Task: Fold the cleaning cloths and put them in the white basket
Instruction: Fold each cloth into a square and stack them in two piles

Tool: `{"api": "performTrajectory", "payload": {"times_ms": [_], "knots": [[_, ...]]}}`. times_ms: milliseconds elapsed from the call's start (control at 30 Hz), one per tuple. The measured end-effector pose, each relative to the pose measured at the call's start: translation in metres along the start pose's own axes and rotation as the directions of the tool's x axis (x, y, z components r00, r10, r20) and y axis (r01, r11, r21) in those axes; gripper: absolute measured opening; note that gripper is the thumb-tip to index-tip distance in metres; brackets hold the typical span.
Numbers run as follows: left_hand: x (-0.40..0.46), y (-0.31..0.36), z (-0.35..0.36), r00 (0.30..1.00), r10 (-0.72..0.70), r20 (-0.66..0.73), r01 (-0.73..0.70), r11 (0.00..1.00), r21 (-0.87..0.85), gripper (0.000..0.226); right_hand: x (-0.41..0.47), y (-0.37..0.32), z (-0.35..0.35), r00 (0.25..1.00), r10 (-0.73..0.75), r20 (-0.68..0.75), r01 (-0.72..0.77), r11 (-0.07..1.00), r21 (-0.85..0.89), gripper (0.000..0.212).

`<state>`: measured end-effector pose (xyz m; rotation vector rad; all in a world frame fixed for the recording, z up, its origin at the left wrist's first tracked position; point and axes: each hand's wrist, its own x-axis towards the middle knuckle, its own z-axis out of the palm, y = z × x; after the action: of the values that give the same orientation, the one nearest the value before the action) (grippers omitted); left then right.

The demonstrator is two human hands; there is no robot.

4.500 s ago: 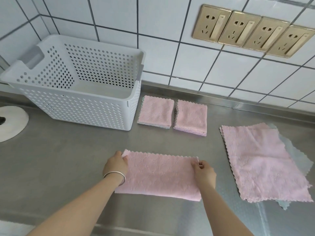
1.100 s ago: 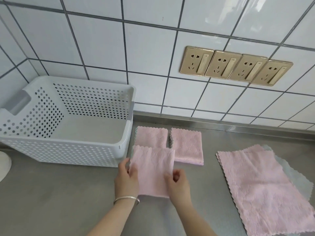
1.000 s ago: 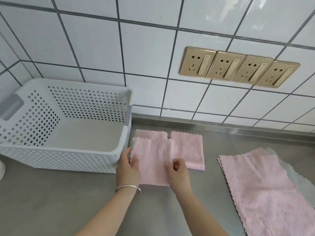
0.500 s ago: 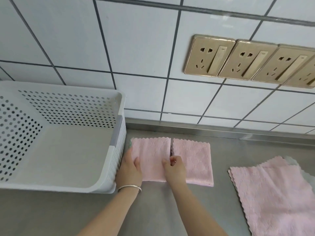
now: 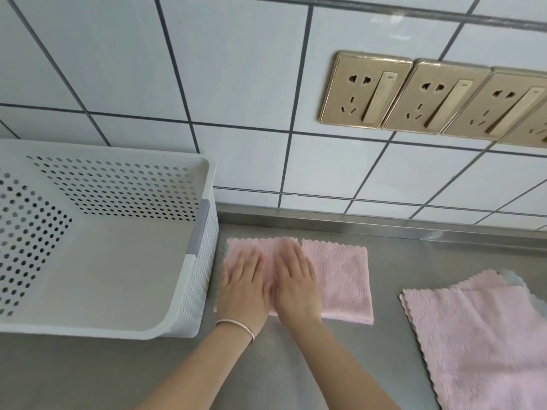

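Both hands, left hand (image 5: pixel 244 287) and right hand (image 5: pixel 296 284), lie flat with fingers spread, holding nothing, pressing a folded pink cloth stack (image 5: pixel 260 250) at frame centre, just beside the perforated white plastic basket (image 5: pixel 204 232). Sliding palms could skew the plush, scallop-edged folds on the smooth steel bench (image 5: pixel 296 365). Unfolded pink cloths (image 5: pixel 479 335) wait lower right.

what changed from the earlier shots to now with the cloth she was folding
The half-folded cloth was folded to a square, carried toward the wall and laid on the folded stack beside the white basket. The left hand and right hand released it and now press flat. The other folded cloth, unfolded cloths and the basket stayed.
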<state>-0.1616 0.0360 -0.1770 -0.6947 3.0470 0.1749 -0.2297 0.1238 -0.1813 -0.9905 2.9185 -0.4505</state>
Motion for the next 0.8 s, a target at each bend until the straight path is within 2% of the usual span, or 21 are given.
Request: {"api": "performTrajectory", "payload": {"times_ms": [67, 167, 300, 367, 433, 500, 533, 567, 600, 667, 733, 800], "knots": [[0.005, -0.010, 0.011, 1.000, -0.005, 0.019, 0.004, 1.000, 0.014, 0.057, 0.004, 0.002, 0.003, 0.993, -0.035, 0.112, 0.045, 0.995, -0.084, 0.054], [0.006, -0.017, 0.019, 0.993, -0.042, 0.109, 0.042, 0.999, 0.006, 0.062, 0.009, 0.008, 0.014, 0.966, -0.066, 0.250, 0.093, 0.991, -0.095, 0.052], [0.009, -0.020, 0.026, 0.985, -0.106, 0.137, 0.116, 0.991, -0.066, 0.074, 0.019, 0.011, 0.018, 0.961, -0.069, 0.267, 0.090, 0.994, -0.068, 0.055], [0.013, -0.025, 0.026, 0.985, -0.099, 0.141, 0.103, 0.994, -0.020, 0.081, 0.027, 0.010, 0.003, 0.939, -0.140, 0.313, 0.163, 0.985, -0.049, 0.056], [0.017, -0.026, 0.013, 0.954, -0.129, 0.272, 0.120, 0.991, 0.053, 0.074, 0.024, 0.013, -0.009, 0.935, -0.169, 0.313, 0.184, 0.983, -0.019, 0.055], [0.016, -0.017, -0.009, 0.940, -0.179, 0.292, 0.166, 0.984, 0.067, 0.069, -0.002, 0.028, -0.029, 0.991, -0.101, 0.084, 0.097, 0.994, 0.054, 0.051], [0.012, -0.010, -0.017, 0.952, -0.178, 0.248, 0.175, 0.984, 0.035, 0.067, -0.023, 0.041, -0.033, 0.999, -0.042, -0.030, 0.045, 0.991, 0.130, 0.048], [0.006, 0.004, -0.025, 0.978, -0.131, 0.162, 0.134, 0.991, -0.007, 0.063, -0.049, 0.060, -0.040, 0.989, 0.024, -0.147, -0.001, 0.988, 0.157, 0.043], [-0.002, 0.019, -0.030, 0.997, -0.054, 0.049, 0.056, 0.998, -0.037, 0.057, -0.078, 0.081, -0.046, 0.975, 0.101, -0.198, -0.072, 0.986, 0.150, 0.039], [-0.021, 0.051, -0.029, 0.985, 0.134, -0.111, -0.141, 0.988, -0.061, 0.045, -0.135, 0.121, -0.052, 0.925, 0.277, -0.261, -0.253, 0.960, 0.120, 0.033], [-0.041, 0.090, -0.018, 0.942, 0.297, -0.155, -0.314, 0.945, -0.096, 0.045, -0.185, 0.157, -0.058, 0.857, 0.459, -0.236, -0.458, 0.887, 0.063, 0.031], [-0.059, 0.122, -0.005, 0.905, 0.393, -0.164, -0.415, 0.900, -0.136, 0.042, -0.216, 0.177, -0.059, 0.817, 0.556, -0.154, -0.562, 0.827, 0.001, 0.027]]}}
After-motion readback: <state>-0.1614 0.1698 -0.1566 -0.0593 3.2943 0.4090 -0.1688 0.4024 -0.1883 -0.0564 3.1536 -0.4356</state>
